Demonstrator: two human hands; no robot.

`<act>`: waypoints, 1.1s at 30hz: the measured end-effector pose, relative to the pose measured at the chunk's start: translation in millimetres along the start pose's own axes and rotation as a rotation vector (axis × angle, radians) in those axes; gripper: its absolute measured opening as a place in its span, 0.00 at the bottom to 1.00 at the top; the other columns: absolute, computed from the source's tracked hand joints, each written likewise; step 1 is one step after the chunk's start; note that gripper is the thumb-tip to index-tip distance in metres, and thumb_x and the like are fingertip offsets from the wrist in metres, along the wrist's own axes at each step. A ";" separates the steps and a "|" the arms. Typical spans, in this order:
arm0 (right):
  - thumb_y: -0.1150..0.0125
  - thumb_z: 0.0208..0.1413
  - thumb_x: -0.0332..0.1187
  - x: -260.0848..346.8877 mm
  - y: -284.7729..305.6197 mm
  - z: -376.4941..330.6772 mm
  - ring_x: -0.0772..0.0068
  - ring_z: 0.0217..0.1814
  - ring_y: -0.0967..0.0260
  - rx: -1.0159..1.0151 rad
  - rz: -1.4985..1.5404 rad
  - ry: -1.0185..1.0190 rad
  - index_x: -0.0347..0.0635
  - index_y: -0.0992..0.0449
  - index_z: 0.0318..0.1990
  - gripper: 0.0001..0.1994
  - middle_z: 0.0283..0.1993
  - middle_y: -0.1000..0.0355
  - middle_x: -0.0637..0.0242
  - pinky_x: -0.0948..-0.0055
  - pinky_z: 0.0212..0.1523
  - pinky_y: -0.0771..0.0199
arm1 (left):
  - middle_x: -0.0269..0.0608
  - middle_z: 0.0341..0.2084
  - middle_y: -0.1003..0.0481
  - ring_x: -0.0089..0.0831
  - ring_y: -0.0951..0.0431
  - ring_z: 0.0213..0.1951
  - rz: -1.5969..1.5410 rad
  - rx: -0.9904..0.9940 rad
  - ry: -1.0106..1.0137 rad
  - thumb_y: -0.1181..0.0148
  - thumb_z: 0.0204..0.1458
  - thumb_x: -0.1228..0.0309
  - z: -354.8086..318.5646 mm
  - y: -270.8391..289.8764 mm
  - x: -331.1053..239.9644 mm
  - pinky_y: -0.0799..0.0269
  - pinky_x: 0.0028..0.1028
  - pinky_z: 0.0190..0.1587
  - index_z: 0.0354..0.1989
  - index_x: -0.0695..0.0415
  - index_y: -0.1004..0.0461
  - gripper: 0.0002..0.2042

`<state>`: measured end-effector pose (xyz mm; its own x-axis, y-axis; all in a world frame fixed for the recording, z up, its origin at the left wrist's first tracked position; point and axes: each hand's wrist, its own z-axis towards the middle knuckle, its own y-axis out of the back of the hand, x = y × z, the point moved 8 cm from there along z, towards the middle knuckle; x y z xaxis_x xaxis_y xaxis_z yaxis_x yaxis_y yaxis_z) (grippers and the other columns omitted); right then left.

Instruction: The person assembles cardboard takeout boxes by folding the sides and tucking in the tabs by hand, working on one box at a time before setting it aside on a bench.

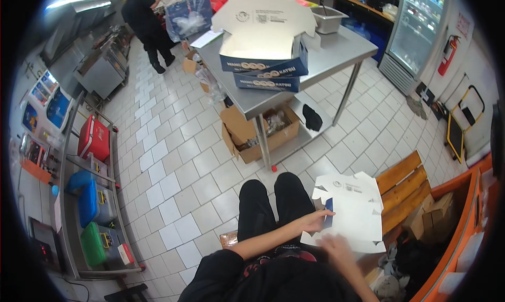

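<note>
An unfolded white cardboard food box (359, 218) lies to the right of my legs, partly over a wooden bench. Its edge has cut tabs, and one flap folded inward shows its blue outer side. My left hand (317, 220) reaches across my lap and pinches this flap at the box's left edge. Over the box's near edge is my right hand (337, 249), smeared by motion, so its fingers cannot be made out. Ahead, several folded blue boxes (267, 83) are stacked on a steel table, the top one with its white lid up.
The steel table (336, 54) carries a metal pan (327, 21). An open carton (286, 135) sits on its lower shelf. At left, a metal rack (79, 274) holds coolers and bins. The slatted bench (402, 191) is at right. Another person (144, 18) stands far left.
</note>
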<state>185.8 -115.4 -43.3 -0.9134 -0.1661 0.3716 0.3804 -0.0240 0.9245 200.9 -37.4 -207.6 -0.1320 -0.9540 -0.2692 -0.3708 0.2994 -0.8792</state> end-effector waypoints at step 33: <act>0.42 0.46 0.16 -45.1 9.5 111.7 0.74 0.42 0.37 -0.267 1.371 -0.178 0.37 0.35 0.30 0.09 0.39 0.41 0.64 0.76 0.42 0.31 | 0.53 0.63 0.53 0.42 0.46 0.62 0.967 -0.317 -0.814 0.32 0.37 0.67 -152.5 -79.8 -116.9 0.47 0.32 0.60 0.66 0.52 0.63 0.50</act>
<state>214.4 2.0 -41.7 0.2023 -0.0851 0.9756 0.9679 -0.1340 -0.2124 105.7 52.7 -46.0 0.0845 -0.0538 -0.9950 -0.6535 0.7508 -0.0961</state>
